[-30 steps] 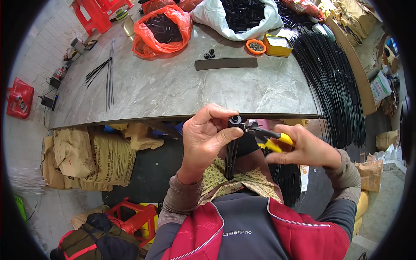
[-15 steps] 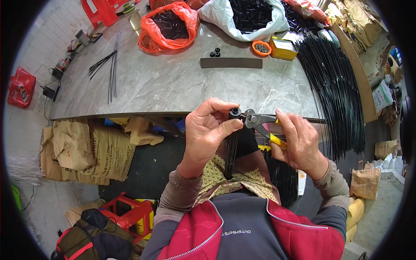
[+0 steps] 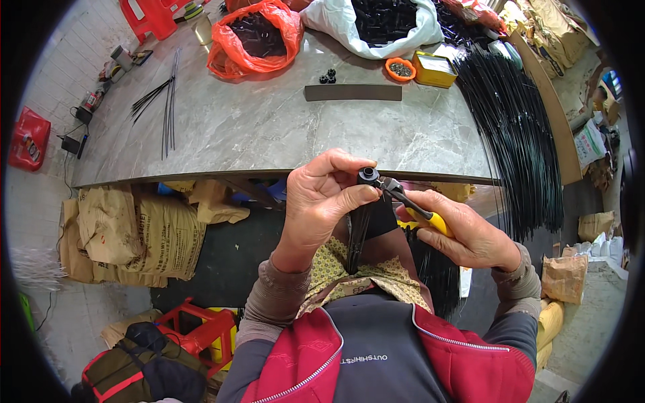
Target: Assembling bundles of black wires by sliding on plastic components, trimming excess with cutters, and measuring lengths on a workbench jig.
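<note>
Here, left hand (image 3: 314,200) in a pinch on a black fitting (image 3: 368,174); right hand (image 3: 467,230) curled round yellow-handled pliers (image 3: 418,207).

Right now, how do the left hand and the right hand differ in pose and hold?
The left hand pinches a black round-topped piece between thumb and finger; the right hand wraps around yellow-handled pliers.
The left hand's fingers point rightward, while the right hand reaches in leftward.
Both are bare.

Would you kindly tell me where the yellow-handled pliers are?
In the head view, the pliers are right of centre, in the right hand, beside the black fitting in the left hand.
</note>
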Tool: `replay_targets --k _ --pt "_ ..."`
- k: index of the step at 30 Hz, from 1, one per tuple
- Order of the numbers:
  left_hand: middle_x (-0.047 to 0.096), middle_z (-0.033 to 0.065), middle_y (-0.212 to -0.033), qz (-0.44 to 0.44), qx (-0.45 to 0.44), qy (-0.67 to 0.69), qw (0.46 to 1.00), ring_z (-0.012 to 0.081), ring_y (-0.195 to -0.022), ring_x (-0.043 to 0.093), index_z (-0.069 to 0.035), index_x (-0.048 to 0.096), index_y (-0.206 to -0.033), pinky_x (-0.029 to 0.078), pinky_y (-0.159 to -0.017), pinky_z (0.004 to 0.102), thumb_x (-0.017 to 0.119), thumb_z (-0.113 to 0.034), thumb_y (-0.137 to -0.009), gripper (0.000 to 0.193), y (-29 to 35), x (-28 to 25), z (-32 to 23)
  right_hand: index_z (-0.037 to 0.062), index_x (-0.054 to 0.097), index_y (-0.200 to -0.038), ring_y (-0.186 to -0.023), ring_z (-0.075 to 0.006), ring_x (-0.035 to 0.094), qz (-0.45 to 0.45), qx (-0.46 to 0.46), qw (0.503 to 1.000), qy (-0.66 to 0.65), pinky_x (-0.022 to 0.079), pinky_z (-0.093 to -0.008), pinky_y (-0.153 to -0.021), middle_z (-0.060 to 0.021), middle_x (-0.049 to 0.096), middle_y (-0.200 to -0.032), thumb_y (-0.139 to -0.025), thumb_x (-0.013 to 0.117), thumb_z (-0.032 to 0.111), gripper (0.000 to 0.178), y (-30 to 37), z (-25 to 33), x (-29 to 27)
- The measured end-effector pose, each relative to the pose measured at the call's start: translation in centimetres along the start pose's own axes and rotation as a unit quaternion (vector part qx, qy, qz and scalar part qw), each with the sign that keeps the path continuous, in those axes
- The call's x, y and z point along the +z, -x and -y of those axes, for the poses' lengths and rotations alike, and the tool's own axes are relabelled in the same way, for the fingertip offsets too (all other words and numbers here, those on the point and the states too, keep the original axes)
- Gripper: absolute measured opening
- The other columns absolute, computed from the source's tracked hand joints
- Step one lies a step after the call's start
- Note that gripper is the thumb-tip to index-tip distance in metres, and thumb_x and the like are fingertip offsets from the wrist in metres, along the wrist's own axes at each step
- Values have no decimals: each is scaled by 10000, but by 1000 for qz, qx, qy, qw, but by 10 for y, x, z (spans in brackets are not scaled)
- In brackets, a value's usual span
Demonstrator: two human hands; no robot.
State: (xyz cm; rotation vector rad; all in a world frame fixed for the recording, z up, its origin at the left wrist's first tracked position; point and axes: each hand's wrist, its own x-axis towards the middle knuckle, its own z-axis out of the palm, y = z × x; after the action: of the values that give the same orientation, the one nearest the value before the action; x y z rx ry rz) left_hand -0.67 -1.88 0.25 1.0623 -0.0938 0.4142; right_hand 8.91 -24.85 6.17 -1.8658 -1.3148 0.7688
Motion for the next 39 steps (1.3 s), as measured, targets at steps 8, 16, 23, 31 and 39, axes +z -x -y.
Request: replay_targets --k 8,16,23,31,39 --pt "650 142 -984 -6 20 -3 1000 210 -880 695 80 641 -1081 607 -811 327 739 130 -810 292 5 3 -1 16 401 -1469 -1104 -206 663 36 39 997 -60 492 -344 -989 -131 672 -1192 -1000 602 98 517 -1 22 -11" --pt "661 141 -968 -17 23 -10 1000 217 -866 707 77 638 -1077 605 -800 324 735 135 -812 288 6 2 1 -1 488 -1325 -851 -177 666 -39 6 998 55 531 -324 -759 -99 673 -965 -995 617 109 371 -2 4 8" --pt "664 140 -954 -40 6 15 999 228 -856 714 79 631 -1096 604 -797 333 735 111 -826 291 7 1 -1 -6 518 -1244 -810 -359 643 -86 11 996 -16 513 -401 -749 -197 624 -926 -945 660 88 344 -9 -9 18" --pt "650 116 -975 -59 28 2 998 220 -877 715 72 625 -1108 606 -817 336 741 103 -831 302 10 1 0 -7 507 -1353 -848 -342 664 -195 -62 968 143 528 -397 -769 -170 637 -993 -865 711 19 530 -15 -19 33" --pt "637 100 -1000 -71 42 9 997 186 -889 688 63 623 -1086 607 -816 320 737 127 -818 298 10 3 1 6 468 -1410 -976 -392 631 -219 -99 949 204 531 -431 -813 -208 603 -1144 -795 746 -8 675 -24 -17 45"
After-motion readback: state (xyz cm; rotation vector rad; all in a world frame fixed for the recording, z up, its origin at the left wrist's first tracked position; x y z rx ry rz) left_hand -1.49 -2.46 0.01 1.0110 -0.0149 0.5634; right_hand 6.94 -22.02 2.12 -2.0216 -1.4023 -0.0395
